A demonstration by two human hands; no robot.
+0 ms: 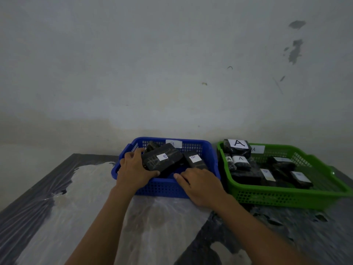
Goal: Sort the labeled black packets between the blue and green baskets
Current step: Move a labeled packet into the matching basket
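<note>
While the left hand [134,170] clasps the big B packet [162,159], its long axis slanting up-right, the right hand [200,183] rests loosely curled, empty, on the blue basket [164,188] rim.

Blue basket [214,161] sat centre frame, green basket [286,196] to its right, both on a plastic-covered table [86,207] against a stained wall [172,64]. Left hand [134,172] gripped a B-labelled packet [162,159] tilted inside the blue basket. Right hand [200,185] rested on the blue basket's near rim, fingers curled loosely. Green basket held A-labelled packets [237,148] at its upper left.
</note>
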